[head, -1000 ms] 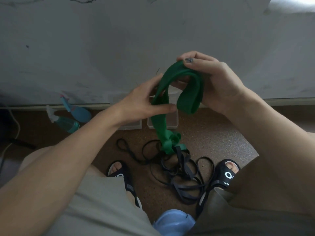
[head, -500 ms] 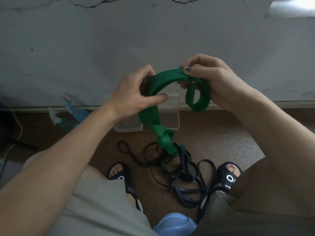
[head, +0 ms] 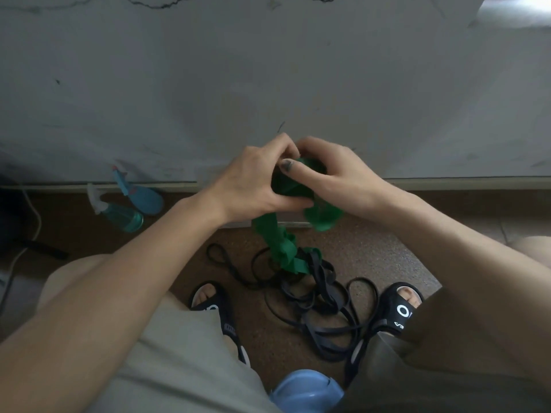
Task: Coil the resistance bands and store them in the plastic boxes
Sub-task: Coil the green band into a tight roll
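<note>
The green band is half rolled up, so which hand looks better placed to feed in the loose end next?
Probably the left hand. The loose tail of the green band drops from under its thumb toward the black bands on the floor, while the right hand wraps the roll itself.

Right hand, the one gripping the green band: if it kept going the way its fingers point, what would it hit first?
The right hand points toward the left hand, both gripping the green band. It would likely meet the left hand's fingers first; depth is unclear.
</note>
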`<state>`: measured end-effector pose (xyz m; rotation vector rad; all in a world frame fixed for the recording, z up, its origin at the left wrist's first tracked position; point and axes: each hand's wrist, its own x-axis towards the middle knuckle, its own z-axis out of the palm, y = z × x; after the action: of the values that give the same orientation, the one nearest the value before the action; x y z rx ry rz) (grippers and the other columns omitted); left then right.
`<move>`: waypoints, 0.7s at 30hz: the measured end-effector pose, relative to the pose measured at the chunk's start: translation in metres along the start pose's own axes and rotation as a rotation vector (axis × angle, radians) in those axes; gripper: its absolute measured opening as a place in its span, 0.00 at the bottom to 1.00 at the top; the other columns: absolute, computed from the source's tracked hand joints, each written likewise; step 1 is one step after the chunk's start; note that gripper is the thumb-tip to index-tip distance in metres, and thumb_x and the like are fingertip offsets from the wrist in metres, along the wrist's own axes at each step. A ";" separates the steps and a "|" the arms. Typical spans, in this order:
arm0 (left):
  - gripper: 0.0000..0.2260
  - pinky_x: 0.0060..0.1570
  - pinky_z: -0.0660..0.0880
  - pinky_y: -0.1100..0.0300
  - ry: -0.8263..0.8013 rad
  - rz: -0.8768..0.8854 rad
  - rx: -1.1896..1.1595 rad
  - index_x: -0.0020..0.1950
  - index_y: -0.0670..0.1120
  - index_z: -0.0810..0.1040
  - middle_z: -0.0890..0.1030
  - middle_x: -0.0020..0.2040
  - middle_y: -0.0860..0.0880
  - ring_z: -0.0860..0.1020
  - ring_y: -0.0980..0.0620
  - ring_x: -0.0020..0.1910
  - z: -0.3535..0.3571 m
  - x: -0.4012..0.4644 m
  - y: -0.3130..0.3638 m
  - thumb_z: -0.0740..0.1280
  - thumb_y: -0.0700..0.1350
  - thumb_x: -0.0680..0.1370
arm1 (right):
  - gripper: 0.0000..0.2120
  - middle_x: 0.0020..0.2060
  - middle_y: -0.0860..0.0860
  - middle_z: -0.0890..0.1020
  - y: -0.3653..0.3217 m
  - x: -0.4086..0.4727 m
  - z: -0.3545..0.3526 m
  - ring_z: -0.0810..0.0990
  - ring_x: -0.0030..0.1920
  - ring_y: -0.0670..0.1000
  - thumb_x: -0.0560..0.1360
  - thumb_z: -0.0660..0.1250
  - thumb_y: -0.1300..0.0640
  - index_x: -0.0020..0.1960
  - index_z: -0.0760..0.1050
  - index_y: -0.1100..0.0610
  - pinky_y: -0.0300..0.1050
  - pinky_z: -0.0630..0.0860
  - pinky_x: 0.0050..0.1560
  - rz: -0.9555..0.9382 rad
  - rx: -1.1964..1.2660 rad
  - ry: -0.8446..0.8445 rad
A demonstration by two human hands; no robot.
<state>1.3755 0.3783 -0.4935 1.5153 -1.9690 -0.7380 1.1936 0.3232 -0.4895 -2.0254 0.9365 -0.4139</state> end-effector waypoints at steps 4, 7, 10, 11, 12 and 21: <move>0.30 0.44 0.78 0.63 -0.025 -0.087 -0.054 0.57 0.51 0.66 0.83 0.49 0.54 0.82 0.58 0.46 -0.002 0.002 -0.004 0.82 0.53 0.67 | 0.07 0.39 0.48 0.84 0.002 0.004 -0.005 0.83 0.41 0.47 0.80 0.70 0.52 0.57 0.78 0.51 0.44 0.76 0.42 0.029 0.139 -0.002; 0.30 0.51 0.79 0.61 -0.099 -0.132 -0.103 0.61 0.48 0.67 0.80 0.54 0.53 0.80 0.60 0.52 0.001 0.005 -0.012 0.81 0.52 0.68 | 0.08 0.36 0.50 0.82 0.000 0.008 -0.013 0.81 0.36 0.48 0.80 0.70 0.61 0.59 0.77 0.58 0.42 0.77 0.37 0.065 0.462 0.043; 0.26 0.57 0.77 0.54 -0.211 -0.177 -0.137 0.61 0.50 0.68 0.78 0.54 0.58 0.78 0.61 0.57 0.013 0.002 -0.025 0.73 0.59 0.71 | 0.06 0.35 0.50 0.80 -0.005 0.009 -0.020 0.78 0.32 0.46 0.81 0.67 0.67 0.57 0.75 0.61 0.39 0.74 0.33 0.061 0.714 0.089; 0.24 0.57 0.77 0.51 -0.234 -0.195 -0.157 0.61 0.51 0.68 0.77 0.54 0.58 0.78 0.60 0.57 0.016 0.002 -0.027 0.71 0.61 0.72 | 0.05 0.35 0.49 0.79 -0.007 0.009 -0.023 0.77 0.33 0.46 0.81 0.66 0.67 0.56 0.75 0.61 0.39 0.74 0.33 0.052 0.756 0.099; 0.23 0.58 0.77 0.48 -0.240 -0.209 -0.182 0.62 0.50 0.70 0.77 0.55 0.57 0.78 0.58 0.58 0.019 0.001 -0.030 0.70 0.61 0.74 | 0.05 0.35 0.50 0.79 -0.007 0.010 -0.027 0.77 0.33 0.47 0.81 0.66 0.67 0.54 0.75 0.60 0.40 0.74 0.34 0.041 0.786 0.107; 0.11 0.41 0.71 0.75 -0.194 -0.111 -0.068 0.52 0.66 0.74 0.79 0.47 0.70 0.77 0.73 0.45 0.032 -0.005 -0.018 0.73 0.52 0.78 | 0.05 0.37 0.54 0.77 -0.013 0.002 -0.041 0.80 0.35 0.49 0.83 0.62 0.64 0.48 0.73 0.60 0.42 0.80 0.43 -0.016 1.036 -0.011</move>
<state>1.3663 0.3821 -0.5295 1.5729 -1.9875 -1.0224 1.1772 0.3033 -0.4545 -1.0792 0.5092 -0.7120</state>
